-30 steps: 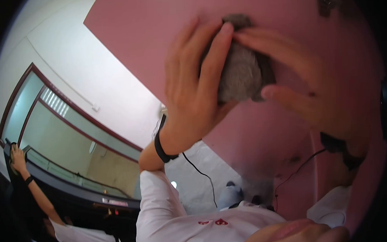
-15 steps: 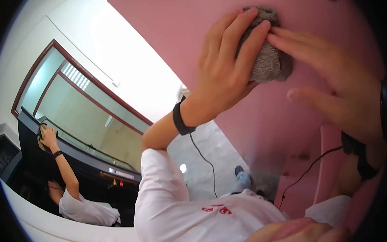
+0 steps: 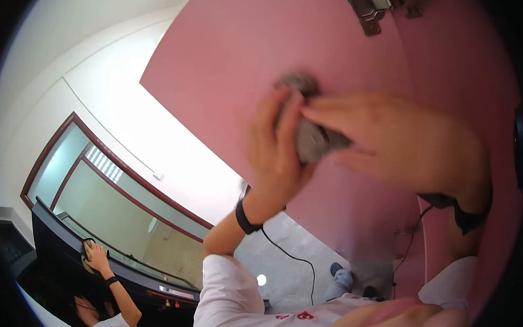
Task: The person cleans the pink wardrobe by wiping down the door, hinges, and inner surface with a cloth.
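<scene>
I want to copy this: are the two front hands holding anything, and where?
A grey cloth. The left hand holds its left side, fingers over it. The right hand is at its right side; blur hides whether it grips.

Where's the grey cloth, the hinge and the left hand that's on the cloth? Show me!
Grey cloth (image 3: 311, 142): head view, its lower part between the hands.
Hinge (image 3: 382, 2): head view, its arm.
Left hand (image 3: 276, 164): head view, the back of it.
</scene>
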`<state>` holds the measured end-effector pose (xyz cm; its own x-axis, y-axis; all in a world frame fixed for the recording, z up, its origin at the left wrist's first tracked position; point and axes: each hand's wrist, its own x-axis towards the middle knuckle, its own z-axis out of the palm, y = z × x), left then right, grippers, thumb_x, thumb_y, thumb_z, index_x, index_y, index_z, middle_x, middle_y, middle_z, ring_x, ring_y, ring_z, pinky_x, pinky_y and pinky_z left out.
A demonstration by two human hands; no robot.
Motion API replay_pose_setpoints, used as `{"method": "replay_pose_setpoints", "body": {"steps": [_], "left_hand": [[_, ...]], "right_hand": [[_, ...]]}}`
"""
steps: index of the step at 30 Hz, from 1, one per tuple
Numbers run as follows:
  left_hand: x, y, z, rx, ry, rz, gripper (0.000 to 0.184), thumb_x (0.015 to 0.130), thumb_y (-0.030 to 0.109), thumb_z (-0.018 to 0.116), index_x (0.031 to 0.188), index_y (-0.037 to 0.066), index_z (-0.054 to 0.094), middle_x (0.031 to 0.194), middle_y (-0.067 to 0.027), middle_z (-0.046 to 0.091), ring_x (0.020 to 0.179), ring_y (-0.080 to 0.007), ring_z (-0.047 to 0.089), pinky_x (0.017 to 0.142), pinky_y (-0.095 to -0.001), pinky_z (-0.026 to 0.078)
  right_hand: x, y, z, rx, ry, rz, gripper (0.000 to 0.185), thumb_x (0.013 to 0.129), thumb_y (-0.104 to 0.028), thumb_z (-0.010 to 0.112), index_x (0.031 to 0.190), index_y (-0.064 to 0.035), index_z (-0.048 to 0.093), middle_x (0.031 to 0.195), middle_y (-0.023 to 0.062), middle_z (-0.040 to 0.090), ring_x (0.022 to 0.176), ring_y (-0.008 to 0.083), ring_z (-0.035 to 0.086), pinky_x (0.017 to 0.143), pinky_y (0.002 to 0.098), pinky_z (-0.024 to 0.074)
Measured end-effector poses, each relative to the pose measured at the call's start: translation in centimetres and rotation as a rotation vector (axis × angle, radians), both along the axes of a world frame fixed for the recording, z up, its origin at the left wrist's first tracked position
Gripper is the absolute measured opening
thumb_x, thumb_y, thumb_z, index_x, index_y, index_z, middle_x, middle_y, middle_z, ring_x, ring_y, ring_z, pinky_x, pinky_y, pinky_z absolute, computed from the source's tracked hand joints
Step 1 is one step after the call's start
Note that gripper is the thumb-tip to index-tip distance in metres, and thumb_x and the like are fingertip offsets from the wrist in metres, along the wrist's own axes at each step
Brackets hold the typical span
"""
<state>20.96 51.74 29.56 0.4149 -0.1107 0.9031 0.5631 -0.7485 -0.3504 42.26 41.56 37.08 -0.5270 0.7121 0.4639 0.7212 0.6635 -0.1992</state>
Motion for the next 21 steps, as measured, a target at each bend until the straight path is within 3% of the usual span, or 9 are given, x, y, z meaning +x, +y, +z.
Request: {"method": "replay_pose_setpoints", "body": {"steps": [4,6,8,11,15,17,18,21], "left_hand": [[0.7,0.7,-7.1,-0.052,0.194,-0.007,0.082,0.064,0.003,0.085,0.142,0.001,0.059,0.145,-0.0201,0.057,0.13,-0.0427,0.058,0.106,-0.051,0.05],[0.5,1.6,-7.0,-0.099,0.206,-0.061,0.086,0.06,0.0,0.085,0.142,0.001,0.059,0.144,-0.0195,0.057,0.13,-0.0422,0.058,0.106,-0.0503,0.05],[1.1,1.8,-6.0,0.019,0.118,-0.054,0.088,0.06,-0.002,0.085,0.144,0.002,0.057,0.144,-0.0205,0.057,0.13,-0.0425,0.057,0.106,-0.0494,0.05],[3.1,1.3,-5.0,0.065,-0.023,-0.118,0.084,0.068,-0.002,0.083,0.147,0.001,0.054,0.146,-0.0219,0.056,0.13,-0.0442,0.056,0.107,-0.0499,0.048],[4.6,1.2,-10.2,0.088,-0.049,-0.038,0.079,0.074,0.01,0.085,0.146,-0.001,0.053,0.147,-0.0235,0.055,0.131,-0.0449,0.056,0.108,-0.0512,0.048],[4.4,1.1,-12.1,0.076,0.033,-0.05,0.078,0.074,0.01,0.085,0.145,-0.001,0.054,0.148,-0.0233,0.055,0.132,-0.0452,0.056,0.108,-0.0512,0.048],[3.8,1.0,-10.3,0.051,0.095,-0.052,0.077,0.074,0.01,0.085,0.144,-0.001,0.055,0.148,-0.0231,0.055,0.133,-0.0455,0.056,0.109,-0.0513,0.048],[3.8,0.5,-10.9,-0.027,0.157,-0.112,0.077,0.071,0.006,0.085,0.142,-0.002,0.057,0.147,-0.0222,0.056,0.134,-0.0452,0.056,0.109,-0.051,0.048]], "right_hand": [[2.9,1.1,-9.5,-0.033,0.01,0.079,0.066,0.09,-0.006,0.067,0.153,0.0007,0.046,0.145,0.0227,0.058,0.134,0.038,0.056,0.113,0.0434,0.0455],[2.9,2.1,-11.9,-0.037,0.015,0.103,0.066,0.09,-0.006,0.067,0.152,0.0008,0.046,0.144,0.0228,0.059,0.133,0.0382,0.057,0.112,0.0437,0.0459],[2.4,2.6,-13.2,0.231,0.274,0.159,0.066,0.09,-0.005,0.067,0.152,0.001,0.046,0.145,0.0223,0.058,0.132,0.038,0.058,0.112,0.043,0.0463],[1.4,3.3,-13.8,0.407,0.45,0.198,0.066,0.09,-0.004,0.068,0.152,0.0021,0.045,0.146,0.0222,0.057,0.133,0.0384,0.057,0.113,0.0428,0.0456],[2.3,2.1,-16.8,0.465,0.39,0.106,0.064,0.092,-0.009,0.069,0.151,0.0039,0.046,0.147,0.0221,0.057,0.134,0.0384,0.055,0.114,0.0434,0.0445],[3.6,-0.3,-17.1,0.136,0.116,-0.015,0.062,0.094,-0.014,0.07,0.149,0.0042,0.048,0.146,0.0223,0.057,0.135,0.038,0.055,0.114,0.0435,0.0436],[3.8,-0.4,-15.1,0.125,0.105,-0.019,0.062,0.094,-0.014,0.07,0.149,0.0042,0.048,0.146,0.0223,0.057,0.135,0.038,0.055,0.114,0.0435,0.0436],[5.1,-0.8,-16.3,0.205,-0.017,0.05,0.059,0.096,-0.017,0.069,0.147,0.0042,0.049,0.145,0.0227,0.057,0.136,0.0377,0.054,0.114,0.0433,0.0434]]}}
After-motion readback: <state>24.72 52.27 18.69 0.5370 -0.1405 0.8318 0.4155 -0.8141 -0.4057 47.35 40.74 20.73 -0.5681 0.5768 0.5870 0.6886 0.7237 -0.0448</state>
